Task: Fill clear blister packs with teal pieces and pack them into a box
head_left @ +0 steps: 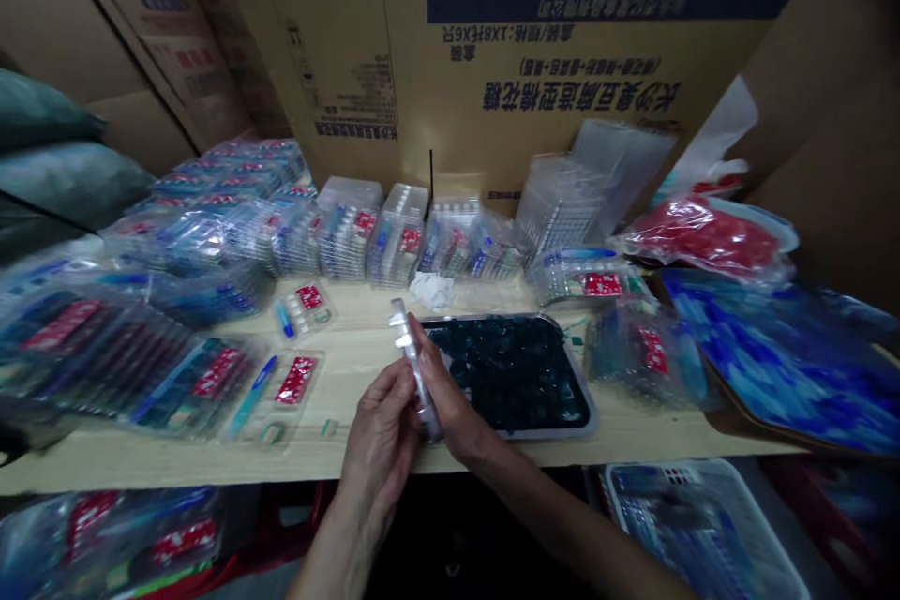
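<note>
Lying at left of frame, filled blister packs; upper center, stacked packs (looks like finished batch); center, left hand and right hand closed, gripping clear plastic strip upright; just right, metal tray of dark pieces, still full.

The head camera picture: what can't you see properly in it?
In the head view:
- Hidden: the middle of the clear plastic pack, behind the left hand and the right hand.
- Too dark and blurred: what lies in the metal-rimmed tray.
- Cut off: the white basket, by the bottom edge.
- Cut off: the cardboard carton, by the top edge.
</note>
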`<state>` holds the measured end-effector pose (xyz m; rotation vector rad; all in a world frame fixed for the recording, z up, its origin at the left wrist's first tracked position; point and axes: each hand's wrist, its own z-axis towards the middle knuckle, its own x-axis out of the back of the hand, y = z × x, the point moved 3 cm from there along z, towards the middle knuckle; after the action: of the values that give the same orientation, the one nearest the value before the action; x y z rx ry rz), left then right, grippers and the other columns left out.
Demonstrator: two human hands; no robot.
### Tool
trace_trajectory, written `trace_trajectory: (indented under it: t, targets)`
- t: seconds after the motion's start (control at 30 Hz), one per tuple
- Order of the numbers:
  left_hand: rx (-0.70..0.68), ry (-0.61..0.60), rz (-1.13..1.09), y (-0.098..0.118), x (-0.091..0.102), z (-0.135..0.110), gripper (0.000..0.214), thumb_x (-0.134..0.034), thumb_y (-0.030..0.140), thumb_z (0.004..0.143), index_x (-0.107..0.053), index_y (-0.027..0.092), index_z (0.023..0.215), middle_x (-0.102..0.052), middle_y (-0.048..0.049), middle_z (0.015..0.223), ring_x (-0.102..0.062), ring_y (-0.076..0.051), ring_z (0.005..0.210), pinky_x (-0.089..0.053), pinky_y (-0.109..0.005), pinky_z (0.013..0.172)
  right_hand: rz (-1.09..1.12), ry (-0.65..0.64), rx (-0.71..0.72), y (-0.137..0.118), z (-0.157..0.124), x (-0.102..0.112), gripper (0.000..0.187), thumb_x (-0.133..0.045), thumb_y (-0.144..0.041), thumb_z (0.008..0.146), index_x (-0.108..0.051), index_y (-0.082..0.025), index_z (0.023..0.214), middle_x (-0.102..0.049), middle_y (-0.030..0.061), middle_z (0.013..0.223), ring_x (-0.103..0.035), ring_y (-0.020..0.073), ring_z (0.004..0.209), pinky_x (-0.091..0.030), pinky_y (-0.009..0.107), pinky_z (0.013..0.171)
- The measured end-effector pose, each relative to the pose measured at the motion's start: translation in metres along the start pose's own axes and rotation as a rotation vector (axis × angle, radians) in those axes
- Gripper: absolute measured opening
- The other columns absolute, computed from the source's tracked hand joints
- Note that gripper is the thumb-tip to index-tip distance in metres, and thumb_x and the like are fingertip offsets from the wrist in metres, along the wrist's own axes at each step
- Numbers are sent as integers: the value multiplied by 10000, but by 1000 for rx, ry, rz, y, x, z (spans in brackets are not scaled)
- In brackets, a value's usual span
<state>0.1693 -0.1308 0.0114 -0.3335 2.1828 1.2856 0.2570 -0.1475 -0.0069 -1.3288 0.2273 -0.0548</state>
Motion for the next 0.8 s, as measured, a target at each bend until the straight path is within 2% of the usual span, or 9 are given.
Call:
trace_trajectory:
  t: [0.27,0.47,0.63,0.8]
  targets:
    - [2,18,-42,1,-2,-2,444,-985,327,458,-770,168,811,-721,-10,743,-622,-106,624,-495,-186,610,45,3,-6,4,0,-3,619,-326,-657,1007,-290,-386,1562,-251,-79,1644,-166,184,1533,-123,437,1278]
    - [-6,-27,-34,0,0,0,377,-943,332,567,-762,169,855,-720,-15,782,-632,-124,663,-488,-211,646,17,-6,-6,0,1,-1,599,-319,-602,1032,-274,-349,1573,-249,-48,1648,-180,184,1530,-135,457,1276]
    - [1,-36,-22,0,-1,2,388,-946,339,555,-757,174,851,-715,-6,784,-628,-121,674,-484,-217,669,40,6,-3,4,4,0,624,-332,-651,1009,-294,-368,1563,-251,-40,1647,-170,205,1534,-119,503,1269]
    - [-30,-20,13,-1,-5,2,364,-917,368,606,-756,178,870,-726,-20,780,-644,-143,671,-480,-234,656,76,35,-50,11,5,-4,654,-336,-679,995,-309,-352,1560,-257,-30,1646,-175,208,1532,-119,484,1271]
